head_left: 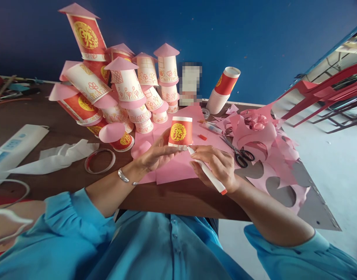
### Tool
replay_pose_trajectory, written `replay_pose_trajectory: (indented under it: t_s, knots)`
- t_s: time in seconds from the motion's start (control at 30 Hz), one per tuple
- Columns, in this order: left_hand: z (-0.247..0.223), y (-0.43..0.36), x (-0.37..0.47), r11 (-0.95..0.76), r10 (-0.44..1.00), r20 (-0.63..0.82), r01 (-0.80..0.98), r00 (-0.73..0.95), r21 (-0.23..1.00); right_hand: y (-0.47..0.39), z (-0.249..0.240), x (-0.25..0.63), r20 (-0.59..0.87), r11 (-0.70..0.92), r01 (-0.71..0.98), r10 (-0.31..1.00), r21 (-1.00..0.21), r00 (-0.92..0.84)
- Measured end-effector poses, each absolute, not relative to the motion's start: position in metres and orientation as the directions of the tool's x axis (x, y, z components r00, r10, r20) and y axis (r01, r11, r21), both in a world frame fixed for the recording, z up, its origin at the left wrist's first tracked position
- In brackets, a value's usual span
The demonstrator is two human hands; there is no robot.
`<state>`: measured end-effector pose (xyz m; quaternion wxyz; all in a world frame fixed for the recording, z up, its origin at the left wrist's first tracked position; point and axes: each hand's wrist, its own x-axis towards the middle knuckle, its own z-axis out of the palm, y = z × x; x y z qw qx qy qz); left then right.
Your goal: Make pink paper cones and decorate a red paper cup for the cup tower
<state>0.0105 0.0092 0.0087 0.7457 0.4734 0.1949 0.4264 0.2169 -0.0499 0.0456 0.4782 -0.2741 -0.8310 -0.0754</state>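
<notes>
My left hand (158, 153) is closed around a red paper cup (181, 132) with a yellow round emblem and white bands at both ends. Between the fingers of my right hand (217, 165) is a white marker (207, 173) with a red end. Its tip touches, or nearly touches, the cup's lower white band. Under both hands lie sheets of pink paper (174, 171). A small red cap (202, 137) rests on the paper just beyond my right hand.
Decorated cups with pink cone roofs (126, 83) stand stacked at back left. A cup stack (222, 91) leans near the blue wall. Scissors (239, 155), a glue tube (210, 127) and pink scraps (263, 134) lie right. A tape roll (99, 161) and crumpled white sheet (56, 155) lie left.
</notes>
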Motion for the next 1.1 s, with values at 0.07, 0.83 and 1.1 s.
replay_pose_trajectory:
  t_s: [0.07,0.83,1.1]
  knots:
    - [0.01,0.008,0.011,0.208,0.811,0.105,-0.453,0.576,0.867,-0.05,0.045,0.216,0.839,0.853,0.504,0.368,-0.133,-0.402]
    - [0.014,0.006,0.01,0.211,0.805,0.06,-0.38,0.59,0.901,-0.05,0.048,0.215,0.852,0.845,0.518,0.364,-0.132,-0.376]
    - [0.015,0.005,0.011,0.186,0.796,0.067,-0.348,0.601,0.919,-0.052,0.048,0.213,0.829,0.826,0.53,0.426,-0.193,-0.361]
